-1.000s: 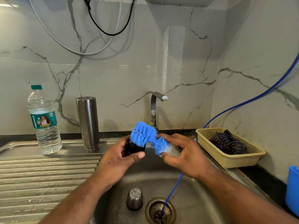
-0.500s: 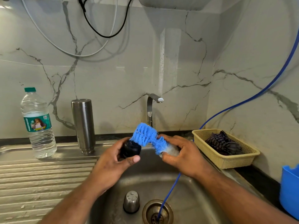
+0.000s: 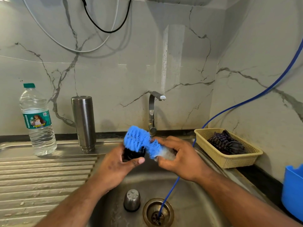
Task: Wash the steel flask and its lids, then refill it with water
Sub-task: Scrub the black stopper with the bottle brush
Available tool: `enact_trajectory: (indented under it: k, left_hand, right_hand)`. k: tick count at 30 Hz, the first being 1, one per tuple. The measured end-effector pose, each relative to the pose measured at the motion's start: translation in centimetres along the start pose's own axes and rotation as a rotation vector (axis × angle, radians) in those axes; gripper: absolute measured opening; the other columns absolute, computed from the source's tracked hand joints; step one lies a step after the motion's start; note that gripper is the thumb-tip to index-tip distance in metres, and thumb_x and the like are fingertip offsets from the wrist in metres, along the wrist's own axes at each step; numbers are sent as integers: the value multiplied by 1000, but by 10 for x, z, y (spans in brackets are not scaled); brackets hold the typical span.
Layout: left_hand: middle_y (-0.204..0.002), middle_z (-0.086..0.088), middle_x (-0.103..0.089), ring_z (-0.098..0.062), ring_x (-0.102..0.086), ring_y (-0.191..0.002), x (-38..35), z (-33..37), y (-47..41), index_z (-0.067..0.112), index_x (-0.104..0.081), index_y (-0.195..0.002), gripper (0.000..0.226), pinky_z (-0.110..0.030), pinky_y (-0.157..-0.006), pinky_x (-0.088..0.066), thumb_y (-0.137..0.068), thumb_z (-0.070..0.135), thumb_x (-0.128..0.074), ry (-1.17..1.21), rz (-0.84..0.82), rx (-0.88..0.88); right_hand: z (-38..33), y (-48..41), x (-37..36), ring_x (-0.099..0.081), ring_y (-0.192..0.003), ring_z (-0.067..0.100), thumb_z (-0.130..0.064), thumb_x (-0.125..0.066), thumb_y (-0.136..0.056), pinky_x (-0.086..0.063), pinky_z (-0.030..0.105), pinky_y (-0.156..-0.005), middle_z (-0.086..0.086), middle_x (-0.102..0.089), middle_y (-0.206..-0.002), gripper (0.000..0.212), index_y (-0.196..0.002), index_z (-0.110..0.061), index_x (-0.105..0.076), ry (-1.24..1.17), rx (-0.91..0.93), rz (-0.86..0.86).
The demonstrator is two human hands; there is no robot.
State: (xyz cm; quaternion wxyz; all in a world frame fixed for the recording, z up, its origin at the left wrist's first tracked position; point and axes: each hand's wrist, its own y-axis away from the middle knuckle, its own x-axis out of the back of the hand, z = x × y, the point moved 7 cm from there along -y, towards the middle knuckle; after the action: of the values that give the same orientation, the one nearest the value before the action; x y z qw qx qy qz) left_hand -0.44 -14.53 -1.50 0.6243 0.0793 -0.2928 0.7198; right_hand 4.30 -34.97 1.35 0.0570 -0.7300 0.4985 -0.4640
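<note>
**Desk:** Where is the flask in this one?

**Photographer:** The tall cylindrical steel flask [image 3: 83, 123] stands upright on the back edge of the ribbed steel drainboard [image 3: 41, 177], left of the basin, with neither hand on it. A clear plastic water bottle [image 3: 38, 122] with a green cap and label stands near it, further left.

**Desk:** And the hands?

**Photographer:** Both are raised over the stainless-steel sink [image 3: 188, 207]. The left hand [image 3: 118, 164] has its grip curled round a small round black lid [image 3: 133, 154], thumb across the front. The right hand [image 3: 180, 159] has its grip closed round the pale handle end of a blue-bristled bottle brush [image 3: 137, 138], whose bent head presses onto the top of the black lid.

**Desk:** Anything in the basin?

**Photographer:** A domed steel cap [image 3: 132, 200] stands on the basin floor, just beside the brass-coloured drain [image 3: 158, 212]. A thin blue hose [image 3: 229, 108] comes down from the upper right, passes behind the right hand and ends in the drain.

**Desk:** Surroundings?

**Photographer:** A steel tap [image 3: 154, 112] rises behind the hands against a grey-veined marble wall [image 3: 114, 76]. On the dark table to the right sit a beige plastic basket [image 3: 229, 159] holding a dark checked cloth [image 3: 226, 143] and, at the frame edge, a blue plastic tub [image 3: 292, 192].
</note>
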Motion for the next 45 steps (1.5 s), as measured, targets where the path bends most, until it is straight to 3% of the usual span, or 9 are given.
enact_trajectory:
  k: [5, 9, 16, 19, 30, 34, 38, 42, 45]
  left_hand:
    - [-110, 11, -77, -5, -71, -103, 7, -6, -2, 35, -66, -122, 58, -43, -101, -52, -77, 72, -72, 115, 42, 25]
    - [-103, 5, -77, -13, -72, -90, -4, -1, 0, 28, -66, -119, 36, -43, -94, -54, -98, 52, -50, 226, 23, 39]
    - [-95, -10, -73, -23, -60, -84, -12, -16, 0, 15, -65, -128, 42, -47, -88, -48, -109, 37, -35, 669, 30, 252]
    - [-91, -9, -70, -20, -59, -79, -15, -13, 1, 17, -64, -127, 49, -46, -86, -46, -106, 48, -33, 740, -14, 274]
    - [-125, -7, -73, -26, -66, -118, -20, -12, 3, 26, -59, -133, 51, -50, -104, -43, -108, 50, -22, 720, -75, 308]
    - [-126, -6, -73, -23, -65, -122, -19, -9, 3, 25, -58, -134, 55, -49, -105, -39, -107, 52, -19, 813, -69, 327]
    - [-124, -11, -73, -23, -65, -123, -13, -7, 2, 22, -58, -134, 53, -53, -109, -38, -107, 51, -23, 862, -5, 323]
    - [-123, -12, -73, -26, -67, -119, -18, -9, 6, 19, -63, -126, 38, -51, -101, -44, -109, 33, -32, 797, -12, 332]
    - [-123, -9, -74, -23, -65, -121, -13, -9, 4, 21, -62, -131, 48, -48, -100, -42, -107, 48, -29, 802, 4, 335]
  right_hand:
    - [14, -2, 16, -62, -86, 5, -57, -66, -71, -52, 23, -71, -15, -63, -100, 65, -135, -47, -61, 57, -75, 88]
    - [4, 0, 2, -64, -89, 8, -45, -72, -76, -49, 16, -72, -14, -63, -101, 61, -136, -38, -65, -29, 8, 46]
    - [2, 2, -2, -62, -91, 6, -32, -78, -83, -48, 15, -70, -17, -62, -105, 56, -135, -45, -62, -6, 10, 36]
    - [10, 0, 6, -59, -88, 2, -34, -78, -84, -44, 13, -66, -15, -61, -101, 58, -139, -44, -59, 36, -74, 126]
    - [6, 2, -2, -61, -97, 1, -29, -80, -84, -50, 13, -74, -17, -63, -109, 59, -139, -40, -60, -3, -24, 46]
    - [17, 0, 1, -64, -101, 1, -36, -79, -81, -55, 21, -83, -18, -65, -115, 60, -139, -38, -62, 15, -73, 80]
    - [14, 3, -1, -62, -99, 1, -31, -79, -85, -52, 16, -78, -18, -61, -113, 58, -138, -43, -60, 8, -51, 62]
    - [-6, 3, -14, -59, -99, 4, -33, -76, -89, -53, 19, -77, -19, -57, -115, 57, -138, -53, -54, 58, 37, -16]
    - [5, 2, -2, -59, -94, 4, -34, -77, -87, -53, 21, -73, -18, -58, -109, 57, -134, -56, -55, 59, -1, 39]
